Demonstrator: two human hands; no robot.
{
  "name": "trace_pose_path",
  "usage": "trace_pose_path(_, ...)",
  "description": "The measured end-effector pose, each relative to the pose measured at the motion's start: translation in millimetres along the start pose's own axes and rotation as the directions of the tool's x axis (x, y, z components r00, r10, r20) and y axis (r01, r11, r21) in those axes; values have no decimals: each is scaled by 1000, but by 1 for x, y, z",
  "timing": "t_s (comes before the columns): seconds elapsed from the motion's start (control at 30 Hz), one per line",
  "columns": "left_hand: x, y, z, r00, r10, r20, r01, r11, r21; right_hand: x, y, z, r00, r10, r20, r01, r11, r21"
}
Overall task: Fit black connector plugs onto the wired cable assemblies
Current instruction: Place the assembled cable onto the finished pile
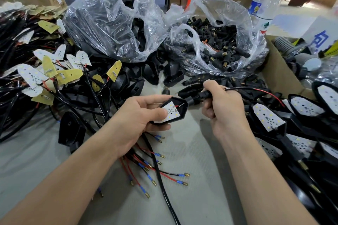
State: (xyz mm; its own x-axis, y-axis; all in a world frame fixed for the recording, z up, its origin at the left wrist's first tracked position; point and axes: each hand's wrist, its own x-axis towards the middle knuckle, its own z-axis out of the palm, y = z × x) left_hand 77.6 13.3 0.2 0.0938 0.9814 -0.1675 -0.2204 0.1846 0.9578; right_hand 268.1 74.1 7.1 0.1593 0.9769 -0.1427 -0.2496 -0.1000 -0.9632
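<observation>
My left hand (139, 115) grips a black lamp housing (181, 108) with a white LED board (171, 112) seated inside it. My right hand (221, 106) is closed around a black connector plug (198, 97) at the housing's neck, with the black and red cable (256, 90) running out to the right over my fingers. More loose plugs fill an open clear bag (215, 42) behind my hands. Cable ends with blue sleeves and brass tips (157, 168) lie under my left wrist.
A second clear bag (113, 23) of black housings stands back left. Unfitted LED boards with cables (45, 71) are piled at left. Finished housings (270, 117) are stacked at right beside a cardboard box (279, 73). Two water bottles (265, 3) stand behind.
</observation>
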Motion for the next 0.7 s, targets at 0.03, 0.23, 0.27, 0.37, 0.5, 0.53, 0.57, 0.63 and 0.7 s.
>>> trace_pose_path(0.03, 0, -1, 0, 1000, 15, -23, -15, 1000, 15, 0, 0, -1, 1000, -14, 16, 14, 1000, -2)
trace_pose_path(0.23, 0, -1, 3, 985, 97, -145, -93, 995, 38, 1, 0, -5, 988, -107, 108, 119, 986, -117)
trace_pose_path(0.27, 0, -1, 4, 982, 104, -157, -100, 994, 35, 1, 1, -4, 986, -106, 132, 125, 982, -140)
trace_pose_path(0.37, -1, -2, 8, 979, 112, -168, -108, 993, 37, -2, 4, -1, 979, -82, 186, 113, 980, -165)
trace_pose_path(0.5, -1, -3, 9, 968, 148, -202, -143, 989, 42, -3, 3, 0, 978, -21, 207, 49, 990, -134)
trace_pose_path(0.53, -1, -3, 9, 963, 168, -212, -157, 985, 70, -3, 3, 0, 977, -7, 211, 35, 991, -129)
trace_pose_path(0.57, 0, -4, 9, 955, 195, -224, -171, 978, 120, -4, 3, 0, 976, -3, 218, 31, 992, -123)
trace_pose_path(0.63, 0, -4, 8, 938, 245, -247, -193, 957, 217, -5, 3, 1, 971, -13, 237, 39, 994, -106)
trace_pose_path(0.7, 0, -3, 8, 939, 237, -250, -191, 962, 195, -5, 3, 1, 969, -26, 245, 47, 995, -83)
